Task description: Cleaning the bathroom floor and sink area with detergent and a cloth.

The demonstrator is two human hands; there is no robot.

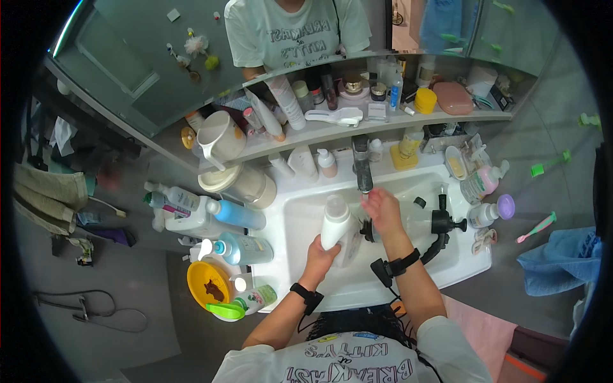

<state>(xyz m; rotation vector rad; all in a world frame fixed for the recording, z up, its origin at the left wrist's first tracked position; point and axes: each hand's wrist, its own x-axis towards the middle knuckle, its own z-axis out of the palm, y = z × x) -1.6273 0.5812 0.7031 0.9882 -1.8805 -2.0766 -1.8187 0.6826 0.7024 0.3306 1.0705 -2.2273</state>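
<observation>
My left hand [322, 260] grips a white plastic bottle [335, 225] with a translucent rounded top, tilted over the white washbasin [299, 282]. Just below the spout of the dark metal faucet [362, 167] is my right hand [383, 210], its fingers loosely bent by the outlet. I see nothing held in it. To the right of that hand, a clear plastic container [415, 222] with black fittings [443, 221] and a black ribbed hose [433, 249] lies in the basin. Black bristles [367, 230] show between my hands, partly hidden by the right wrist.
Pump bottles, including a blue bottle [239, 214], and a yellow bowl [208, 282] crowd the left side. Along the right rim stand a pink pump bottle [481, 184] and a soap dish [455, 163]. A cosmetics shelf [287, 139] runs beneath the mirror [201, 28].
</observation>
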